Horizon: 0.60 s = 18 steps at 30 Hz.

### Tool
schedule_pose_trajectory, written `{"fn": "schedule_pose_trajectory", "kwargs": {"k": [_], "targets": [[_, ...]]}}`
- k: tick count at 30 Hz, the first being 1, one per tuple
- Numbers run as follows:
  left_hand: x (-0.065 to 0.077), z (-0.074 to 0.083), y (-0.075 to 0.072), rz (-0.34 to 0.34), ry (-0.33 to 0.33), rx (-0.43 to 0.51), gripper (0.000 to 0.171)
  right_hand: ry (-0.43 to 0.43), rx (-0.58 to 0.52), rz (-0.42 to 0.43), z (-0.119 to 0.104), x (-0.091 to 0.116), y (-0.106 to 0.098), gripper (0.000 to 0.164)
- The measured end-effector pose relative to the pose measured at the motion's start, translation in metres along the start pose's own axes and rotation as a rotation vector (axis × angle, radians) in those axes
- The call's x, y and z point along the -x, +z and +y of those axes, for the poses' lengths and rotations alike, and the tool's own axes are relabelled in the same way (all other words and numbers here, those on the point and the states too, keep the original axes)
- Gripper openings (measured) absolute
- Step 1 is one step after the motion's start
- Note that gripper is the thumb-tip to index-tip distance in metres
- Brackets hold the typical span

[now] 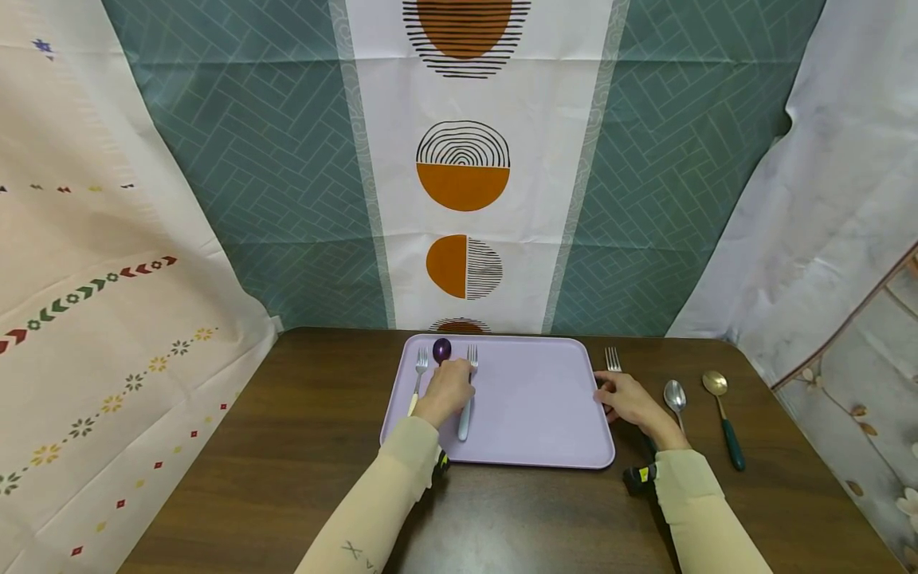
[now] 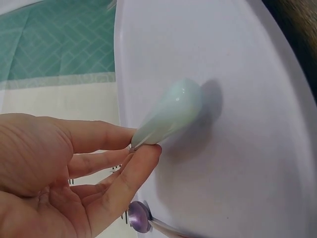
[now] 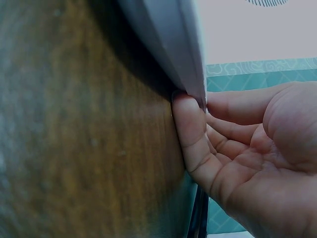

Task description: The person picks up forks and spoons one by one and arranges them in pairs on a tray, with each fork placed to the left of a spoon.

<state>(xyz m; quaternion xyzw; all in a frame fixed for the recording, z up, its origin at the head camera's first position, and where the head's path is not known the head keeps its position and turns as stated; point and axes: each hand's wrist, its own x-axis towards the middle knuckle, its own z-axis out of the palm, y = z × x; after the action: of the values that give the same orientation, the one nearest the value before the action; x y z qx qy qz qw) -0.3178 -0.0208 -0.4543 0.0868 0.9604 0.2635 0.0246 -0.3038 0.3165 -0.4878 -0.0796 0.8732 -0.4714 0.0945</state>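
My left hand (image 1: 448,387) pinches a fork with a pale blue handle (image 2: 173,111) between thumb and fingers, over the lilac tray (image 1: 538,406). In the head view its tines point toward the far rim. On the tray's left part lie a fork with a cream handle (image 1: 421,363) and a purple spoon (image 1: 441,349), its handle hidden behind my left hand. My right hand (image 3: 237,144) grips the tray's right rim, with fingertips below the edge and thumb at the rim. Just beyond that hand, a fork (image 1: 613,360) lies on the table, partly covered.
To the right of the tray lie a silver spoon (image 1: 674,394), partly behind my right wrist, and a gold spoon with a dark green handle (image 1: 730,438). The brown table (image 1: 323,414) ends at a patterned cloth (image 1: 301,159) hanging behind it.
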Motion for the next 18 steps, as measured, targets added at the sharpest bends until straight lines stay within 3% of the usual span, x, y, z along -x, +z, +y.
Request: {"fn": "schedule_pose_trajectory", "kwargs": {"k": [6,10,16,18], "targets": [[-0.0052,-0.0037,0.0057,0.013,0.015,0.018,0.041,-0.012,-0.008,0.001,0.0011,-0.0005,-0.0001,0.051],[-0.0054,-0.0031,0.0067,0.016,0.022,-0.005,0.022,-0.015,-0.014,-0.002,0.0009,-0.0004,-0.0001,0.051],[-0.0028,0.0018,0.0055,0.010,-0.004,-0.005,0.033,-0.011,-0.015,-0.007,-0.0006,0.0001,-0.0005,0.051],[-0.0027,0.0027,0.0055,0.013,-0.005,-0.016,0.027,-0.011,-0.013,-0.006,-0.0007,0.0001,-0.0006,0.051]]}}
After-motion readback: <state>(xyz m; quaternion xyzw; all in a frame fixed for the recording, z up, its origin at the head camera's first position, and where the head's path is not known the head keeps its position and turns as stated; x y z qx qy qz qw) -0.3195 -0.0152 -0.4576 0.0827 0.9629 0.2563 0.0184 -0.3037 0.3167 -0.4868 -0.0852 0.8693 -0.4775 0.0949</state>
